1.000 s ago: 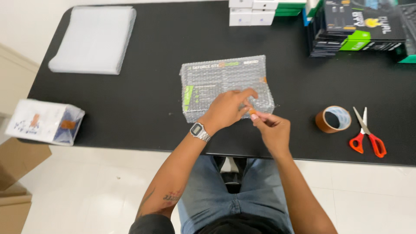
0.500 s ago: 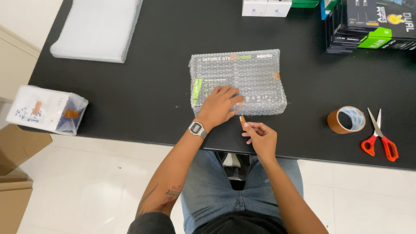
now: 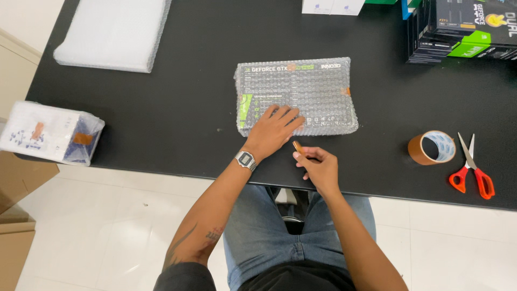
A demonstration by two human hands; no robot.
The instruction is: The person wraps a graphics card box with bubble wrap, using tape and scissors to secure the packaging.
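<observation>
Bubble-wrapped box [image 3: 299, 91]: lay flat mid-desk [image 3: 177, 118]; left hand [image 3: 274, 129] pressed open on its near edge. Right hand [image 3: 319, 168], just nearer, pinched a brown tape strip [image 3: 297, 146].

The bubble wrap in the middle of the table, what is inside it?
Inside the bubble wrap is a flat box with grey and green print, seen through the bubbles. The left hand presses on its near edge. What the box contains is hidden.

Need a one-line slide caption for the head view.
Left hand presses bubble-wrapped box; right hand pinches brown tape piece.
</observation>
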